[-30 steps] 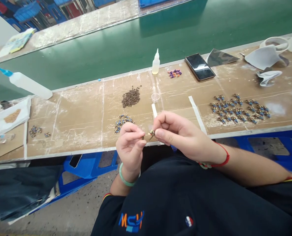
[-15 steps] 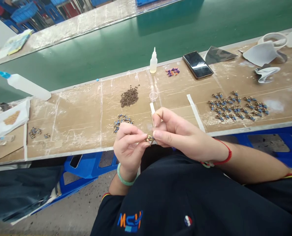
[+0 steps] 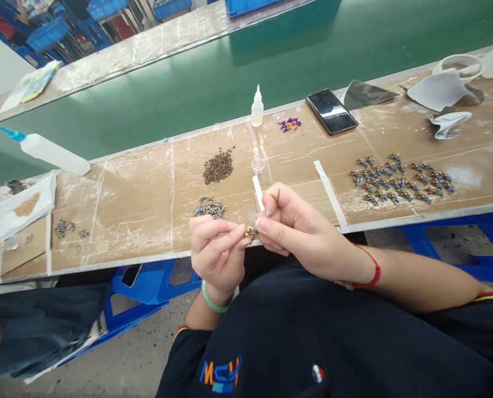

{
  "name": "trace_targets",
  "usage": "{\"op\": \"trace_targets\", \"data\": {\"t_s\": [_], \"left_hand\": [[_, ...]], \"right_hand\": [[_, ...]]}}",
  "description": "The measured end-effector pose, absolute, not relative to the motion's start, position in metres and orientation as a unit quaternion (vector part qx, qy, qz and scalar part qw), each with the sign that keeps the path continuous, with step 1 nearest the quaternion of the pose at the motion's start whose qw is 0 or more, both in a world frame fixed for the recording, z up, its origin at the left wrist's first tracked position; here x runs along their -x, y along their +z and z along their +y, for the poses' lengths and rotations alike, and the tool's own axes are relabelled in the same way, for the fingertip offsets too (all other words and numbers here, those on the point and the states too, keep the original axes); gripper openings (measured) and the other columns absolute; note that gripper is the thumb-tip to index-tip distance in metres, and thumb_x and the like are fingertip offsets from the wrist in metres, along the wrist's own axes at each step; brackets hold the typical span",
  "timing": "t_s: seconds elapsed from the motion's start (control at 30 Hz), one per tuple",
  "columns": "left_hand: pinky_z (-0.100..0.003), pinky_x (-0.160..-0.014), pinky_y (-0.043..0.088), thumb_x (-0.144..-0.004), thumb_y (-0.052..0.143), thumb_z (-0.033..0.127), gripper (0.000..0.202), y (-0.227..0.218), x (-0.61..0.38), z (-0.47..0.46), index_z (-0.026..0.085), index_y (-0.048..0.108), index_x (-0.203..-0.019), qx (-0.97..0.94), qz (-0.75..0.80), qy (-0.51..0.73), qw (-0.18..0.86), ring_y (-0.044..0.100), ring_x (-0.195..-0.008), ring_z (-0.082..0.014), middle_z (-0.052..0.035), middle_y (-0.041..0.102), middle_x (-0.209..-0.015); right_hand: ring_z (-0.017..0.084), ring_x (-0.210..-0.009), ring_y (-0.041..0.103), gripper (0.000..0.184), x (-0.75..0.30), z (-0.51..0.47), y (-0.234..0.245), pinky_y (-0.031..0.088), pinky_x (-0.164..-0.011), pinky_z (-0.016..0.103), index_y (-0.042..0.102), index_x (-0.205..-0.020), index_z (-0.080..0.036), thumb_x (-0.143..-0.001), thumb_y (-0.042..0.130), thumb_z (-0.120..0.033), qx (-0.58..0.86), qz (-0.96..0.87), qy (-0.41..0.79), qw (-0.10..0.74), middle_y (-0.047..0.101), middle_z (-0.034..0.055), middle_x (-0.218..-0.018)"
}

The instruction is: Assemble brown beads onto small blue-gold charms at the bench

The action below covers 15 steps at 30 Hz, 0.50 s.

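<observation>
My left hand (image 3: 215, 251) and my right hand (image 3: 300, 229) meet over the near edge of the cardboard-covered bench (image 3: 139, 204). Both pinch one tiny gold-coloured part (image 3: 250, 231) between thumb and fingertips. A white stick (image 3: 257, 192) stands up from my right hand's fingers. Just beyond my left hand lies a small pile of blue and gold parts (image 3: 208, 207). Farther back sits a heap of small brown rings (image 3: 218, 167).
A tiny clear cup (image 3: 258, 165), a small glue bottle (image 3: 257, 107), purple-orange bits (image 3: 290, 124) and a phone (image 3: 331, 111) lie farther back. Several blue-gold pieces (image 3: 402, 179) are spread on the right. A squeeze bottle (image 3: 50, 152) lies at left. Behind runs a green belt (image 3: 238, 66).
Both hands stay together on the small part, shifting only slightly toward my body. The view has drifted a little.
</observation>
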State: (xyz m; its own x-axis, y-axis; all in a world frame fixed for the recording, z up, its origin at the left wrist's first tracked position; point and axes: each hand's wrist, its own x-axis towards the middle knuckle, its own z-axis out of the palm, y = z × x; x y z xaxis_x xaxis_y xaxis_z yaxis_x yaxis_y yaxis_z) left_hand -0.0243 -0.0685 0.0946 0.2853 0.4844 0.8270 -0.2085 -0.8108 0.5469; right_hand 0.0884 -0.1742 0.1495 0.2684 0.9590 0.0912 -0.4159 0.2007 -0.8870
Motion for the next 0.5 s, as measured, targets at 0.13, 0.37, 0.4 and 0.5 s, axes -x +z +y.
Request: {"op": "trace_targets", "data": {"t_s": [0.13,0.37,0.4,0.5], "left_hand": [[-0.039,-0.077,0.046,-0.098,0.057,0.030,0.027,0.090,0.024,-0.073,0.035,0.074,-0.119,-0.754,0.120,0.593,0.254,0.056,-0.087,-0.0217,-0.0042,0.065,-0.094],[-0.043,-0.080,0.049,-0.102,0.046,0.033,0.036,0.089,0.025,-0.072,0.034,0.067,-0.132,-0.786,0.119,0.582,0.172,0.057,-0.094,-0.0247,-0.0072,0.063,-0.103],[-0.044,-0.080,0.049,-0.102,0.047,0.033,0.036,0.088,0.025,-0.071,0.034,0.067,-0.131,-0.785,0.119,0.583,0.172,0.057,-0.094,-0.0251,-0.0074,0.062,-0.103],[-0.046,-0.081,0.047,-0.100,0.048,0.035,0.035,0.082,0.028,-0.069,0.035,0.068,-0.129,-0.774,0.125,0.595,0.177,0.056,-0.096,-0.0267,-0.0072,0.061,-0.103]], "right_hand": [[0.006,-0.049,0.037,0.027,-0.081,-0.169,0.145,0.029,-0.049,0.018,0.034,-0.089,-0.024,-0.102,0.057,-0.028,0.378,-0.320,0.469,0.731,0.043,-0.0124,-0.059],[0.006,-0.049,0.037,0.022,-0.075,-0.164,0.146,0.029,-0.048,0.019,0.034,-0.087,-0.024,-0.101,0.051,-0.020,0.409,-0.315,0.408,0.753,0.040,-0.0117,-0.059],[0.007,-0.049,0.036,0.022,-0.074,-0.164,0.146,0.028,-0.047,0.020,0.034,-0.087,-0.024,-0.100,0.051,-0.020,0.416,-0.317,0.399,0.753,0.038,-0.0115,-0.060],[0.007,-0.048,0.035,0.023,-0.073,-0.165,0.146,0.026,-0.045,0.022,0.034,-0.085,-0.025,-0.099,0.052,-0.022,0.437,-0.333,0.368,0.750,0.034,-0.0103,-0.064]]}}
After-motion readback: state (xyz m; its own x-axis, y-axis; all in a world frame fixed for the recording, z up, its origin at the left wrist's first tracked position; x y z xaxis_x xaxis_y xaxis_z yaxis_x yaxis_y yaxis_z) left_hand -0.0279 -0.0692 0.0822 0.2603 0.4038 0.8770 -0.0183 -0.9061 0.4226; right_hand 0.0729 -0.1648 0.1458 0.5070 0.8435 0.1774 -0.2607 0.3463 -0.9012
